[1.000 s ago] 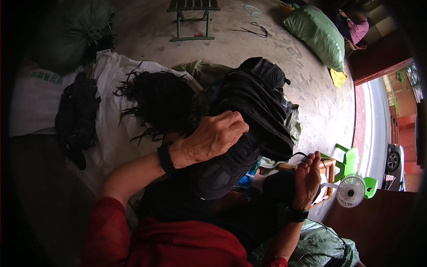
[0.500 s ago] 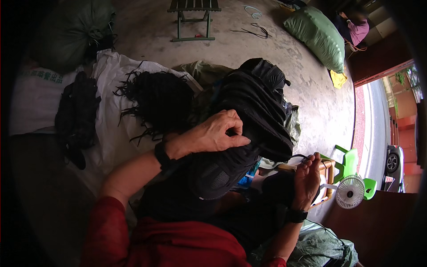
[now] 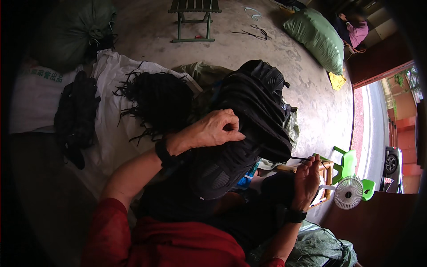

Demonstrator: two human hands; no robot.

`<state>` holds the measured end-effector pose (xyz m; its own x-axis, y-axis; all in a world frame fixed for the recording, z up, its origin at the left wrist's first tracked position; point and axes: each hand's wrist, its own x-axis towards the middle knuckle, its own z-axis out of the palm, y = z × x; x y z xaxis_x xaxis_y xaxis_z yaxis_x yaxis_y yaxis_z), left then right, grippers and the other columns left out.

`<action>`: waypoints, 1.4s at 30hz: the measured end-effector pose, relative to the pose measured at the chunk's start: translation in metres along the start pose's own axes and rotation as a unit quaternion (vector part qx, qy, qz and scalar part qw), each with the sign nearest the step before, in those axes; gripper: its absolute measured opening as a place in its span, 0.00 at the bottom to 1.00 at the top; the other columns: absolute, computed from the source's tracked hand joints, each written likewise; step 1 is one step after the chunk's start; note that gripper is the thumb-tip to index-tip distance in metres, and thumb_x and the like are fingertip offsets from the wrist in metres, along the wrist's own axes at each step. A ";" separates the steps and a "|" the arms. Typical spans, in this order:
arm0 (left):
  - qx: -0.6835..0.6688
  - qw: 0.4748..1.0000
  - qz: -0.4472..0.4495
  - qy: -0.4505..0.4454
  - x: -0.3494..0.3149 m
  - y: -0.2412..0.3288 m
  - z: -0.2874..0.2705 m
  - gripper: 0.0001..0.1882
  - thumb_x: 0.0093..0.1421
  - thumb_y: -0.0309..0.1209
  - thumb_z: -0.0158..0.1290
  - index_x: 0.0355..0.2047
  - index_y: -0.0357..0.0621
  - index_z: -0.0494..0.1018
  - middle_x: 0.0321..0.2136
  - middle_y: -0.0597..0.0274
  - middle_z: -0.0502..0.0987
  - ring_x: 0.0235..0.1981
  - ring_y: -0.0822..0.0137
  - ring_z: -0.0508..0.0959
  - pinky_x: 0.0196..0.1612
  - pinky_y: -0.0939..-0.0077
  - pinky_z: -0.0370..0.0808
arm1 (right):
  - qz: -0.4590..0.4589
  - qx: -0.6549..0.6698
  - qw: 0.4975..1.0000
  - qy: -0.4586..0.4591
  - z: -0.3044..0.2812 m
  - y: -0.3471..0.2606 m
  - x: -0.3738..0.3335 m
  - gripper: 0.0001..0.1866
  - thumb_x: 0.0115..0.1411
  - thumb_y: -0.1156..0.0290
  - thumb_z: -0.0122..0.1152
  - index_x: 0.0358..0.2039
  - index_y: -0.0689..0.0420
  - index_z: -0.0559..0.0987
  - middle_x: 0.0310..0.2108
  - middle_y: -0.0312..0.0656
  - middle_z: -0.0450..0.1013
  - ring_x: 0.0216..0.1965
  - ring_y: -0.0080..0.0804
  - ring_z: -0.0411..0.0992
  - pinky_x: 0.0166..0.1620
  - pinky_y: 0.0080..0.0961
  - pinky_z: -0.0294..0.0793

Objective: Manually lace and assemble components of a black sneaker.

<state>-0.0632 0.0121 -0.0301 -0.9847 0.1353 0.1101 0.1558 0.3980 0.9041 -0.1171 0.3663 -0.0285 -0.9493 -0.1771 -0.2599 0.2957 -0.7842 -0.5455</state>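
Across my lap lies a stack of black fabric pieces (image 3: 253,102), looking like backpacks or bag parts, with folded layers and mesh panels. My left hand (image 3: 218,129) is closed over its near side, thumb pressed towards the curled fingers; whatever they grip is lost against the black cloth. To the right, my right hand (image 3: 307,175) pinches a thin black cord (image 3: 299,158) that runs tautly out from the stack's lower right edge. A heap of black straps with loose ends (image 3: 162,100) lies left of the stack on white sheeting (image 3: 111,71).
More black fabric (image 3: 78,111) lies at far left. A folding stool (image 3: 194,22) and green sacks (image 3: 316,38) stand farther off. On the right are a small fan (image 3: 348,193), a green chair (image 3: 347,164) and a seated person (image 3: 357,33). Another sack (image 3: 324,247) lies near my right forearm.
The cord at my right hand has straightened from a slack curve. My left hand has shifted slightly left.
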 end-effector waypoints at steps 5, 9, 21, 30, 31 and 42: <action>0.016 0.999 -0.037 0.006 0.001 0.007 0.001 0.15 0.51 0.35 0.63 0.23 0.38 0.69 0.25 0.59 0.68 0.29 0.62 0.71 0.35 0.68 0.68 | 0.004 0.008 1.000 -0.009 0.001 0.002 -0.001 0.12 0.70 0.66 0.49 0.49 0.58 0.73 0.38 0.40 0.74 0.35 0.26 0.72 0.42 0.26 0.75; 0.084 0.991 -0.007 0.099 -0.001 -0.004 0.021 0.15 0.48 0.33 0.63 0.21 0.39 0.68 0.25 0.57 0.69 0.30 0.60 0.72 0.35 0.67 0.70 | -0.021 -0.017 0.999 -0.018 0.006 0.003 -0.003 0.12 0.70 0.66 0.49 0.49 0.58 0.73 0.37 0.39 0.74 0.34 0.24 0.72 0.39 0.22 0.75; -0.130 0.973 -0.144 0.125 0.000 0.000 0.031 0.11 0.54 0.23 0.52 0.38 0.36 0.70 0.32 0.59 0.73 0.35 0.69 0.74 0.41 0.75 0.73 | -0.238 -0.121 0.964 0.002 -0.040 -0.095 -0.044 0.17 0.71 0.69 0.44 0.54 0.66 0.70 0.43 0.45 0.74 0.37 0.25 0.71 0.38 0.18 0.75; -0.198 0.968 -0.107 0.112 -0.012 -0.008 0.011 0.09 0.61 0.21 0.49 0.41 0.36 0.70 0.35 0.62 0.74 0.37 0.72 0.76 0.42 0.77 0.75 | -0.193 -0.319 0.928 -0.016 -0.001 -0.068 -0.066 0.15 0.70 0.65 0.46 0.52 0.59 0.69 0.50 0.43 0.72 0.50 0.36 0.68 0.46 0.33 0.71; -0.200 0.968 -0.107 0.103 -0.009 -0.006 0.010 0.09 0.60 0.20 0.48 0.41 0.37 0.71 0.35 0.61 0.75 0.37 0.71 0.77 0.41 0.76 0.76 | -0.202 -0.292 0.934 -0.048 0.006 -0.066 -0.073 0.14 0.70 0.65 0.46 0.51 0.58 0.69 0.52 0.44 0.71 0.52 0.39 0.67 0.49 0.38 0.70; 0.180 0.955 0.234 0.036 0.015 -0.005 0.003 0.12 0.55 0.19 0.52 0.41 0.39 0.75 0.36 0.56 0.78 0.43 0.55 0.78 0.46 0.63 0.74 | -0.050 -0.294 0.942 -0.154 0.039 -0.013 -0.123 0.07 0.70 0.70 0.45 0.32 0.52 0.67 0.16 0.28 0.59 0.12 0.13 0.54 0.18 0.15 0.57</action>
<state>-0.0782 0.0149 -0.0343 -0.8009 0.3168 0.5081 0.5846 0.5970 0.5494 -0.0082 0.3756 0.0415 -0.9350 -0.3546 0.0093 0.1264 -0.3574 -0.9253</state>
